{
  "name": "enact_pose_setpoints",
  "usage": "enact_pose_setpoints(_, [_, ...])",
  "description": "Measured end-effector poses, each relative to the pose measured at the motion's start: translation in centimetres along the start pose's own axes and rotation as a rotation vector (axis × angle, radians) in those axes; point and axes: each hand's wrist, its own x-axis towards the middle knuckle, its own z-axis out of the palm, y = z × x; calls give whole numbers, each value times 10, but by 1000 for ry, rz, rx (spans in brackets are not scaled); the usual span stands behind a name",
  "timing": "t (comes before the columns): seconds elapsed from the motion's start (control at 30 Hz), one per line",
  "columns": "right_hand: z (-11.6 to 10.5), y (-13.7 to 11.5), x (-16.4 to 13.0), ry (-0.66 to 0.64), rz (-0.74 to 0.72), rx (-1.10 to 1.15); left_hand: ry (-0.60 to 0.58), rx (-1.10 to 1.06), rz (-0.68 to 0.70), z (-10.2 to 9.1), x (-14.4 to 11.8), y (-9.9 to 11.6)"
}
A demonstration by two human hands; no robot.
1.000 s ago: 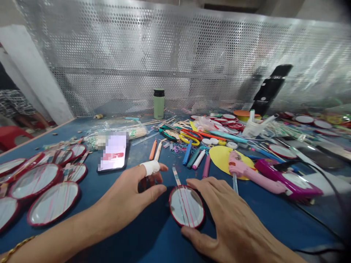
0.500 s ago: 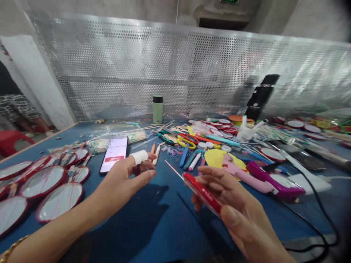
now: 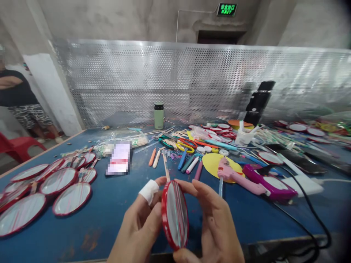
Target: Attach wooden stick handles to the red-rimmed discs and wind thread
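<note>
bare hands, white bandage [image 3: 148,191] wrapped round left forefinger.

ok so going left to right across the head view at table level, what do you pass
red-rimmed discs → phone → red-rimmed disc held up by both hands → pink glue gun → purple tool → black cable

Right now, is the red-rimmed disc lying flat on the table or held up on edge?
On edge: the red-rimmed disc stands upright between both hands, left hand and right hand, above the table.

Bare blue table [image 3: 115,215] ahead, between red-rimmed discs [image 3: 71,193] and glue gun [image 3: 238,179].
</note>
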Motion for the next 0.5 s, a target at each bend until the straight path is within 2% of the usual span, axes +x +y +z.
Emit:
enact_pose_setpoints(0.17, [0, -3, 3, 0, -87, -103, 0, -69, -108, -5, -10, -3])
enact_pose_setpoints(0.33, [-4, 0, 0, -12, -141, -133, -96, -81, -102, -10, -17, -1])
enact_pose_setpoints(0.5, [-10, 1, -7, -88, -60, -112, -133, -101, -130, -6, -20, 5])
